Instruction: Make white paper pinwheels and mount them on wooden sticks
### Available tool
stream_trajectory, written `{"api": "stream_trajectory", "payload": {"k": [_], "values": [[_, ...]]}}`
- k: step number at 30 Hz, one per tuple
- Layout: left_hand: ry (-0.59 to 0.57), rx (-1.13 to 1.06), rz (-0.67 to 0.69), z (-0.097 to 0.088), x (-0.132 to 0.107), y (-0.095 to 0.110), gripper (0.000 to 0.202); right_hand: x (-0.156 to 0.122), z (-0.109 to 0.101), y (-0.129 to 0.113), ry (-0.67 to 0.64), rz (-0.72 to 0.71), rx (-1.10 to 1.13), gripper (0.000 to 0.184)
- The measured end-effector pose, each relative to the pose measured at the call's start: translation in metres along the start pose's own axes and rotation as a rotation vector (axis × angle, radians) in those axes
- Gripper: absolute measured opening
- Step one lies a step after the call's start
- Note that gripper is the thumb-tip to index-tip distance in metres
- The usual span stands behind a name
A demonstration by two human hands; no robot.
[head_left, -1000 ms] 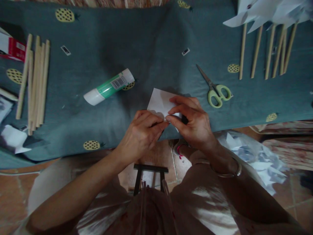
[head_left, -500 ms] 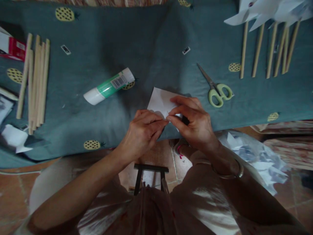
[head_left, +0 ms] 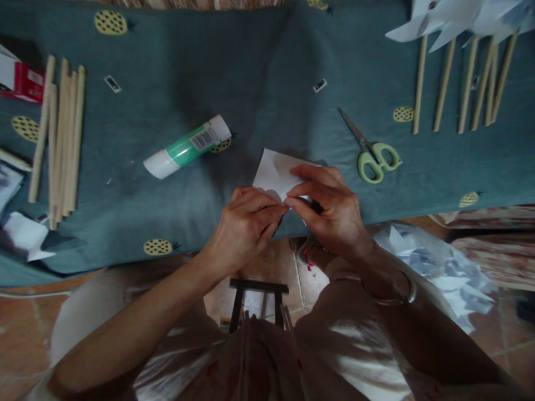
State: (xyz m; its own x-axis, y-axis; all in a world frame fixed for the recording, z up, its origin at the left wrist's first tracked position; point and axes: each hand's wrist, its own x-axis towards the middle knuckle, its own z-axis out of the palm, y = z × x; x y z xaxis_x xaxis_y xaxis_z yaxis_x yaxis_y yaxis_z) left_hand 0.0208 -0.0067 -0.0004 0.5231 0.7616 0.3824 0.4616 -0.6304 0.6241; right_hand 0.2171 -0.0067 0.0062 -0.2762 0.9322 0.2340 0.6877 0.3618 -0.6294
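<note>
A piece of white paper [head_left: 273, 170] is held between my two hands at the near edge of the table. My left hand [head_left: 251, 220] pinches its near side, fingers closed. On the other side my right hand [head_left: 328, 203] has thumb and index finger pressed together at the paper, close to the left fingertips, with its other fingers bent over the sheet. The exact spot they pinch is partly hidden. Beyond and left of the paper lies a green and white glue stick [head_left: 188, 146]. Scissors with light green handles [head_left: 376, 159] rest to the right, blades pointing away.
Several wooden sticks [head_left: 62, 139] lie at the left near a red and white box [head_left: 27, 81] and a paper scrap [head_left: 27, 234]. White paper pinwheels [head_left: 455, 22] on sticks are at the far right. A clear bag of paper scraps [head_left: 443, 273] sits below the table edge.
Almost nothing differs. Both hands keep their pinch on the paper, with only a very slight shift of the right fingertips; the whole view has drifted a little.
</note>
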Motion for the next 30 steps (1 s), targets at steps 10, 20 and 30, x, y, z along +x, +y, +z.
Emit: {"api": "stream_trajectory", "payload": {"k": [10, 20, 30], "values": [[0.012, 0.012, 0.005, 0.001, 0.001, 0.000, 0.011, -0.003, 0.002, -0.003, 0.014, -0.035, -0.054, 0.013], [0.023, 0.004, 0.002, 0.002, 0.000, 0.000, 0.012, -0.005, 0.008, -0.006, 0.098, -0.226, -0.248, 0.015], [-0.027, 0.055, 0.024, -0.001, 0.000, 0.000, 0.014, -0.008, 0.017, -0.015, 0.062, -0.236, -0.208, 0.023]]}}
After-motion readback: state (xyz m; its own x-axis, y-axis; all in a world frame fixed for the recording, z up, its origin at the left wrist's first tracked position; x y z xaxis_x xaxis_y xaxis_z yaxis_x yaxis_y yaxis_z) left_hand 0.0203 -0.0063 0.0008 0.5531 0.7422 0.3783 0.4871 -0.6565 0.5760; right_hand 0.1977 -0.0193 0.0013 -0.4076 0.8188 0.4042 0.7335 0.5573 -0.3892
